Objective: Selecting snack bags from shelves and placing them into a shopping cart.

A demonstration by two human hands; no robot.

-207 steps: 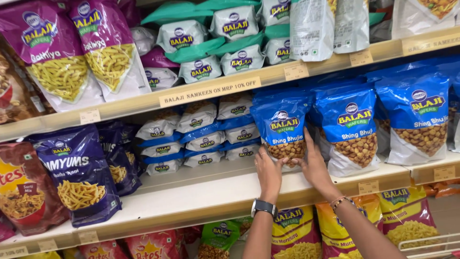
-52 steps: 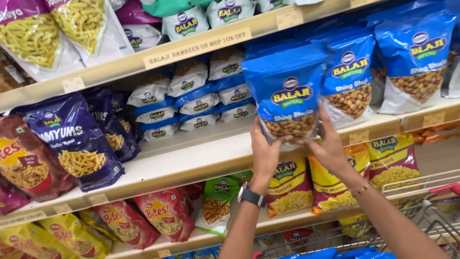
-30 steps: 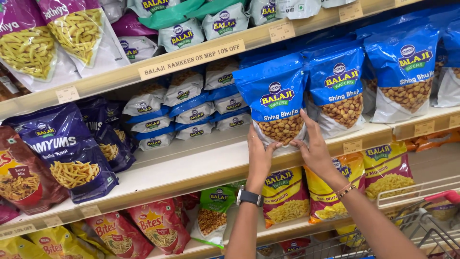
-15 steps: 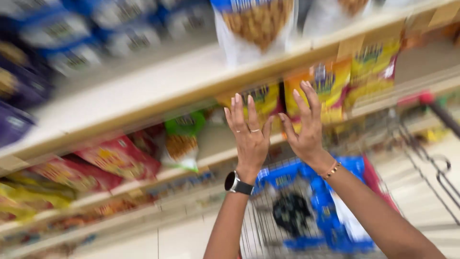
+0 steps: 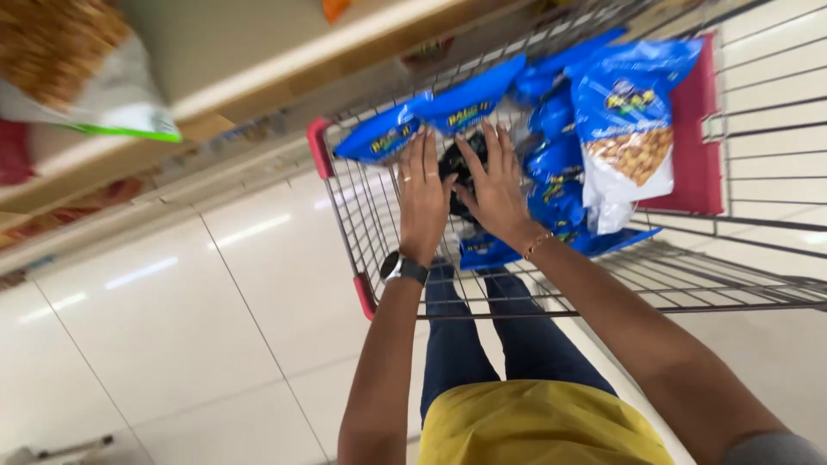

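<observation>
Both hands flat, fingers spread, empty: left hand (image 5: 424, 200) and right hand (image 5: 495, 191) side by side over wire shopping cart (image 5: 345, 224), nearest blue plastic snack bags (image 5: 431, 120) just beyond fingertips, long axis crosswise, left slightly nearer.

The scene is lit brightly and evenly from overhead. Long pale streaks of glare are thrown across the glossy floor tiles (image 5: 215, 284), and a softer sheen is seen on the blue snack bags (image 5: 629, 112) in the wire cart (image 5: 345, 215). Shadows are kept faint and soft-edged. Strong motion blur is spread over the shelf (image 5: 258, 77) and the packet (image 5: 77, 77) at upper left, where no detail can be read. The left hand (image 5: 424, 198) and right hand (image 5: 495, 189) are rendered only slightly soft. Lines near the frame edges are slanted and stretched.
</observation>
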